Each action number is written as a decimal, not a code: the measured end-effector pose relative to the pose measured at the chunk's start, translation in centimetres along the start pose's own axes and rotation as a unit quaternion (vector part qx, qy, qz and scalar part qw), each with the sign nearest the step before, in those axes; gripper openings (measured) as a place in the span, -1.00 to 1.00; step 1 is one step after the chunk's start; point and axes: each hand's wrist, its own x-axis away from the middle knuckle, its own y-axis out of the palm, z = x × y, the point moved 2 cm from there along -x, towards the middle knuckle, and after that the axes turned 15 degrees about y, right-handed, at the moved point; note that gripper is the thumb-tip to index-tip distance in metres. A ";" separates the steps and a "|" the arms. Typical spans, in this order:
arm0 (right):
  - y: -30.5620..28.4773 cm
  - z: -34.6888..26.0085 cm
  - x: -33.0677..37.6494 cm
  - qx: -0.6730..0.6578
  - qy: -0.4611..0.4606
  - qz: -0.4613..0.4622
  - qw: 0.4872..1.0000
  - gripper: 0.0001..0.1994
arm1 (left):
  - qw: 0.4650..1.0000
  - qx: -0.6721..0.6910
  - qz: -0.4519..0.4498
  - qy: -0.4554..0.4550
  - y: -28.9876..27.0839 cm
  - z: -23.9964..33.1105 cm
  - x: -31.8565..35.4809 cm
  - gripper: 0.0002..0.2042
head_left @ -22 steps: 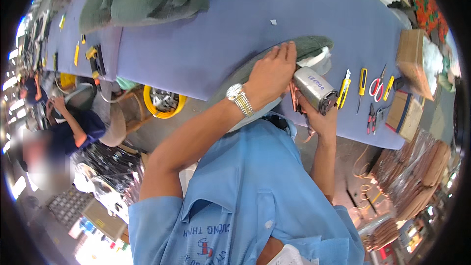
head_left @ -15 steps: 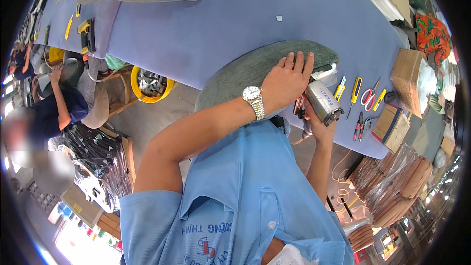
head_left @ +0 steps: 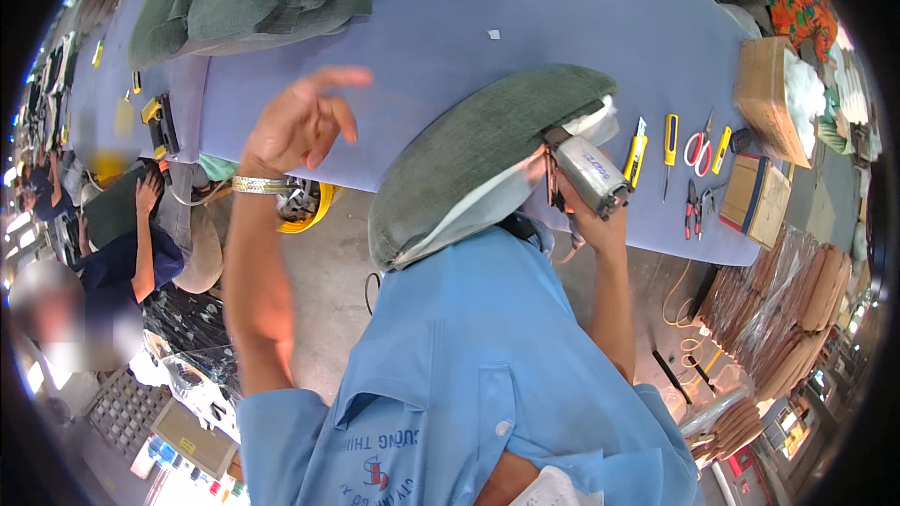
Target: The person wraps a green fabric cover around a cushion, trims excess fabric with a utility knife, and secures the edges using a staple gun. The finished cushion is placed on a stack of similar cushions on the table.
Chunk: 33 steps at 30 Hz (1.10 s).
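Observation:
My left hand (head_left: 305,122) is raised over the table edge, left of the cushion. Its index finger stretches out, the other fingers bend loosely, and nothing is in it. My right hand (head_left: 600,220) grips a grey air staple gun (head_left: 589,176), whose nose is at the cushion's right end. The dark green fabric-covered seat cushion (head_left: 487,150) lies tilted at the table's front edge against my shirt. White padding (head_left: 592,120) shows at its right end, and a pale strip of lining runs along its near edge. Part of my right fingers is hidden behind the staple gun.
On the blue table (head_left: 422,47) lie a yellow cutter (head_left: 636,154), a screwdriver (head_left: 669,145), red-handled scissors (head_left: 697,150) and pliers (head_left: 692,211). Green fabric pieces (head_left: 253,0) are piled far left. A yellow bucket (head_left: 323,206) stands below; a co-worker (head_left: 131,244) sits at left.
My left hand has let go of the cushion's right end and swung left and up. The staple gun stays in my right hand near that end. The view has shifted slightly.

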 end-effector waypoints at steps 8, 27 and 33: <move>0.4 1.2 -1.1 0.050 -0.027 0.006 0.998 -0.57 | 0.787 -0.435 0.185 -0.397 -13.8 -3.8 14.9 -0.69; -0.3 2.7 -2.0 0.043 0.034 -0.015 0.998 -0.55 | 0.486 -0.855 -0.156 0.090 6.7 -1.6 -2.5 -0.63; 0.4 1.0 -1.1 0.007 -0.006 -0.023 1.000 -0.60 | 0.523 -0.833 -0.170 0.063 6.9 -2.4 -4.6 -0.64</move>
